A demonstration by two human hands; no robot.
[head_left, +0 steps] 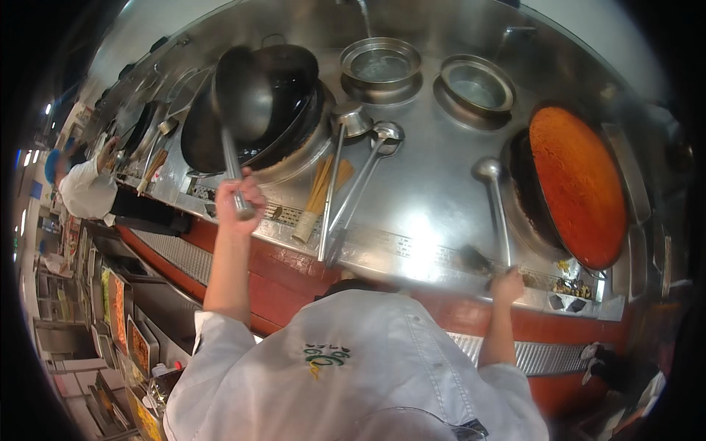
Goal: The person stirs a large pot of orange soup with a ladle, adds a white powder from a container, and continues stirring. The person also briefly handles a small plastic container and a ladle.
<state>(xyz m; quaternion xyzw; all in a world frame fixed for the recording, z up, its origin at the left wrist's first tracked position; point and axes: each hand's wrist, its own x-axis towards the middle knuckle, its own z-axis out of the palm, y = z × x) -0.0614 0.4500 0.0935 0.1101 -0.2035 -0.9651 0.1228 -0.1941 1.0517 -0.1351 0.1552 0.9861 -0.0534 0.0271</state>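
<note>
My left hand (243, 197) is closed around the metal handle of a dark round wok (248, 99), which is raised and blurred over the left burner. Behind it, a larger black wok (294, 70) sits tilted on the burner. My right hand (507, 285), at the counter's front edge, grips the end of a long metal ladle (497, 206). The ladle's bowl points away from me, left of a large wok (577, 187) full of orange-red liquid. Its underside is hidden by the counter.
Between my hands lie two more ladles (375, 147), a small metal pot (353, 117) and a bamboo brush (316, 198). Two water basins (381, 62) stand at the back, one under a running tap. At far left another person (88, 184) works; food trays (118, 309) stand behind.
</note>
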